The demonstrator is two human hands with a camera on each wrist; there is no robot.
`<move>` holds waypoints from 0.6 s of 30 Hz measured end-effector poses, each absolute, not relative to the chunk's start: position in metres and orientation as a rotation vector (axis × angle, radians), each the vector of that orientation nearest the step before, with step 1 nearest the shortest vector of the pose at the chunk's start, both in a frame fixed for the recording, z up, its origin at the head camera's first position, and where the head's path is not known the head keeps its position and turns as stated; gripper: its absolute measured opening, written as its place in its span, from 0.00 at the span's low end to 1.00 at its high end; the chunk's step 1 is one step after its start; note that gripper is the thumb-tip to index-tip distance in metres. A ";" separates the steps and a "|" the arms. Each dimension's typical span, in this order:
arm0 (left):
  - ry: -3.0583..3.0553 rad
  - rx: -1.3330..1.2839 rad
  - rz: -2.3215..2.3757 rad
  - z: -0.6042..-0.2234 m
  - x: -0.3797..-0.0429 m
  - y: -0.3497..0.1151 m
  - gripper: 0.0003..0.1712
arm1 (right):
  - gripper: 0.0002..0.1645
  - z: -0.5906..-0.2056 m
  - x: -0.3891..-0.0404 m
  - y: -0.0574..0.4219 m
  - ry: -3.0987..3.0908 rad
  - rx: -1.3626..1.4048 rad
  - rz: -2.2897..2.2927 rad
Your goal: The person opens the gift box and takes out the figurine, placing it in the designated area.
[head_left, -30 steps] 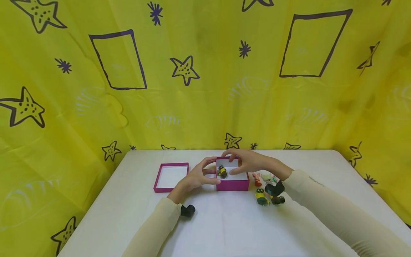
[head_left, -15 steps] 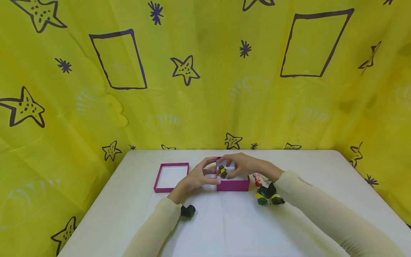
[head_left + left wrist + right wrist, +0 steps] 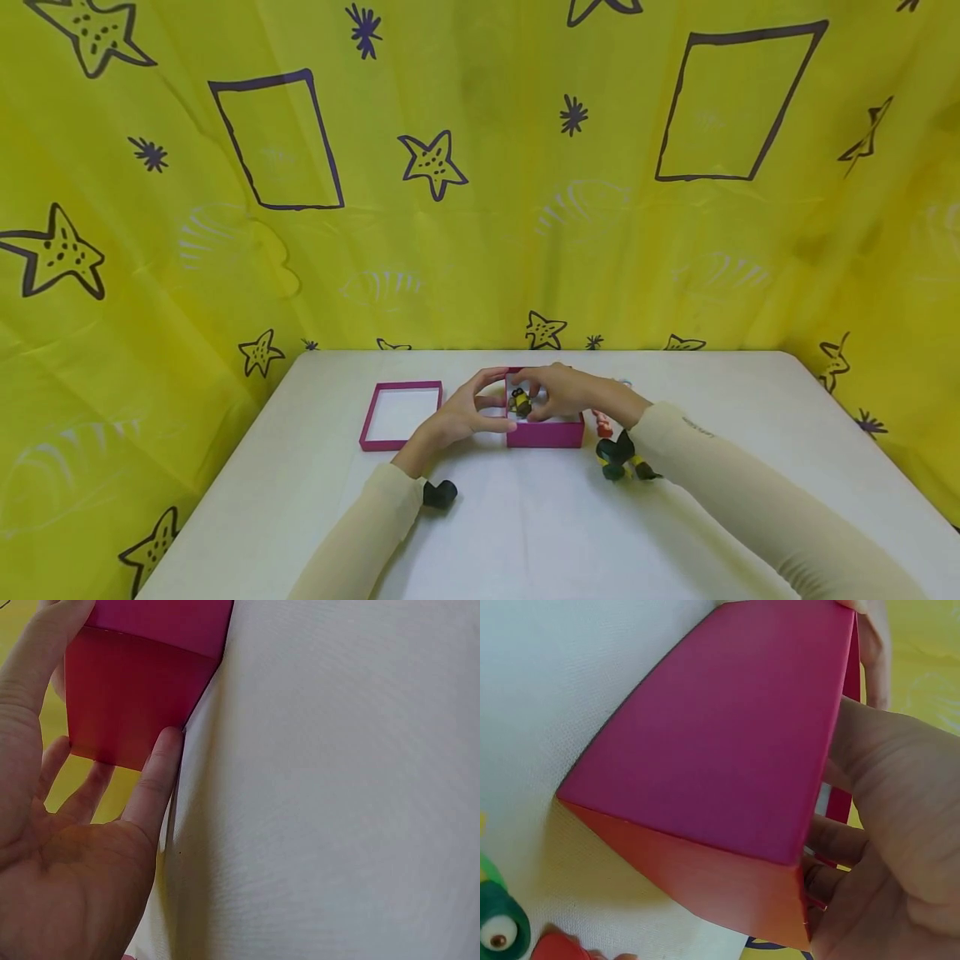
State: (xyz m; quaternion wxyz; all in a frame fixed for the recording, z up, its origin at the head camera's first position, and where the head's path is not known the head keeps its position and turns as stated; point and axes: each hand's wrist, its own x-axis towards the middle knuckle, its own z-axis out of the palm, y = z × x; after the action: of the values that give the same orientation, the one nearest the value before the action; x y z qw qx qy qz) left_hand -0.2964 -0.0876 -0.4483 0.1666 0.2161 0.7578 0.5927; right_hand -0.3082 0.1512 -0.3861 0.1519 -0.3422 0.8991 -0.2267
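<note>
A magenta box (image 3: pixel 545 434) with a white inside stands uncovered on the table. My left hand (image 3: pixel 454 413) holds its left side, thumb at the front edge and fingers toward the back; in the left wrist view a fingertip (image 3: pixel 169 741) touches the box wall. Inside, near the left wall, is a small yellow-and-dark toy figure (image 3: pixel 521 403) with big round eyes. My right hand (image 3: pixel 564 392) reaches into the box, curved thumb and fingers around the figure's right side. Whether they pinch it is unclear. In the right wrist view the box wall (image 3: pixel 705 727) hides those fingertips.
The box's magenta lid (image 3: pixel 401 412), white inside, lies at the left. Right of the box lie a red toy figure (image 3: pixel 603 423) and a green-and-yellow one (image 3: pixel 612 471), partly covered by the right wrist's dark camera (image 3: pixel 618 450). A yellow patterned curtain (image 3: pixel 480 250) hangs behind the table.
My right hand has moved left and lower into the box, and its thumb and fingers have drawn closer about the toy figure. The left hand and box keep their places.
</note>
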 end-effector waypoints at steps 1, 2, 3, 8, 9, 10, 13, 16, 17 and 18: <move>2.157 0.609 1.688 -0.448 -0.296 -0.087 0.49 | 0.40 -0.387 -0.308 0.151 2.586 -0.983 -0.642; 2.158 0.605 1.686 -0.448 -0.296 -0.087 0.49 | 0.40 -0.387 -0.309 0.151 2.593 -0.978 -0.632; 2.162 0.597 1.682 -0.448 -0.296 -0.087 0.49 | 0.40 -0.388 -0.309 0.150 2.600 -0.970 -0.626; 2.174 0.608 1.671 -0.448 -0.295 -0.087 0.49 | 0.40 -0.392 -0.313 0.148 2.630 -0.945 -0.583; 2.174 0.613 1.671 -0.448 -0.295 -0.087 0.49 | 0.40 -0.393 -0.313 0.147 2.633 -0.943 -0.576; 2.172 0.615 1.672 -0.448 -0.295 -0.087 0.49 | 0.39 -0.393 -0.313 0.147 2.637 -0.945 -0.566; 2.172 0.612 1.675 -0.448 -0.295 -0.087 0.49 | 0.39 -0.393 -0.314 0.146 2.646 -0.937 -0.544; 2.173 0.600 1.679 -0.448 -0.295 -0.087 0.49 | 0.38 -0.392 -0.313 0.144 2.657 -0.911 -0.526; 2.171 0.601 1.682 -0.448 -0.295 -0.087 0.49 | 0.38 -0.392 -0.313 0.143 2.662 -0.900 -0.521; 2.170 0.597 1.684 -0.448 -0.295 -0.087 0.49 | 0.38 -0.392 -0.312 0.143 2.666 -0.892 -0.518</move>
State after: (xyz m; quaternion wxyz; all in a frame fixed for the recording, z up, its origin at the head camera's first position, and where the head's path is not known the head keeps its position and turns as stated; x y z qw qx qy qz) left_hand -0.2954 -0.0866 -0.4482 0.1646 0.2095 0.7613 0.5911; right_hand -0.3122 0.1428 -0.3918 0.1409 -0.3090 0.9233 -0.1794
